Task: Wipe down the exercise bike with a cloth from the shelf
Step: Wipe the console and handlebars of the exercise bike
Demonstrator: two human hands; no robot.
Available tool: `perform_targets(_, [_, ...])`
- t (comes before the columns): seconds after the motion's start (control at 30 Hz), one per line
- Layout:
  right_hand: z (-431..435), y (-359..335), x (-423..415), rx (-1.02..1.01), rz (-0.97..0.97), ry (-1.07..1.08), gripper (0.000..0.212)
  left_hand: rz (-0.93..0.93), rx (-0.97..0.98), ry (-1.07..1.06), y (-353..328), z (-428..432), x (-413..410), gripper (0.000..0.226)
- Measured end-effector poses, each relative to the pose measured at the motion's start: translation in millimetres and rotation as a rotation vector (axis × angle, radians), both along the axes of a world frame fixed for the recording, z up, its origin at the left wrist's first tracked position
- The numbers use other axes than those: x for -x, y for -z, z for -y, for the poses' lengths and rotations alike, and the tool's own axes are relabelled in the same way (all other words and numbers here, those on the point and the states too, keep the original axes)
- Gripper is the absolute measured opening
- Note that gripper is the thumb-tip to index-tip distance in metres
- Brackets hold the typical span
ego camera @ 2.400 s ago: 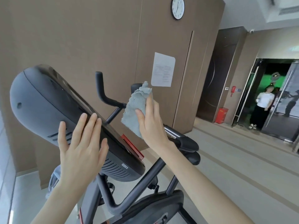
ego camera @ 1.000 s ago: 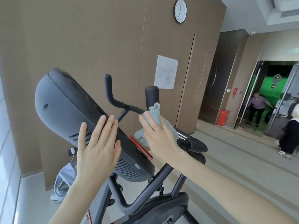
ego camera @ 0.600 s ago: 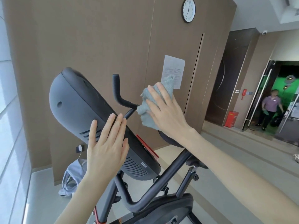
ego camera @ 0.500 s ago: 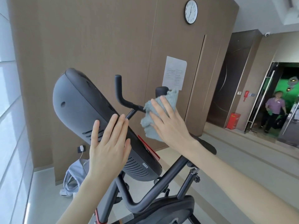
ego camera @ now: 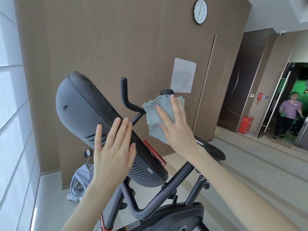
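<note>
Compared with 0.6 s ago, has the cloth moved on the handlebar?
Yes. The cloth has slid down the handlebar post: its black tip, covered then, now shows above the cloth, which the right hand presses.

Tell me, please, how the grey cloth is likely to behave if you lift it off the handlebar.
The cloth will probably flop: it drapes and folds under the right hand, its lower corner hanging loose. It looks light, since that flat hand alone holds it against the handlebar. Its fuzzy, frayed edge suggests grippy fabric, unlikely to slip.
</note>
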State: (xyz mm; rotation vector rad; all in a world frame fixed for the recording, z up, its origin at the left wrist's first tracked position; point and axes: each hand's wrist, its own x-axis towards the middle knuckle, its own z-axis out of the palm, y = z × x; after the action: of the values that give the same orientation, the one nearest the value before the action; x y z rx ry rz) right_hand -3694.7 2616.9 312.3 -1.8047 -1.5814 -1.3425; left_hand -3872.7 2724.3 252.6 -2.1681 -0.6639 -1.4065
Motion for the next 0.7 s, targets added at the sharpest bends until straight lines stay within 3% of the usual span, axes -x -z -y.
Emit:
perform_targets(0.1, [3, 3, 0, 0.023, -0.07, -0.032, 0.049, 0.003, 0.005, -0.006, 1, 1, -1, 0.05])
perform_targets(0.23, [-12, -52, 6, -0.033, -0.199, -0.105, 0.045, -0.018, -0.003, -0.013, 1, 0, 0, 0.05])
perform_targets(0.33, [-23, -89, 5, 0.033, -0.335, -0.14, 0.038, -0.026, -0.007, -0.013, 1, -1, 0, 0.051])
perform_targets(0.4, [-24, -93, 2, 0.089, -0.395, -0.173, 0.03, -0.024, -0.007, -0.013, 1, -1, 1, 0.051])
perform_targets(0.5, [-19, -81, 3, -0.002, -0.385, -0.207, 0.026, -0.02, -0.007, -0.018, 1, 0, 0, 0.051])
perform_targets(0.7, [-17, -39, 7, -0.125, -0.406, -0.252, 0.053, -0.026, -0.01, -0.032, -1, 3, 1, 0.051])
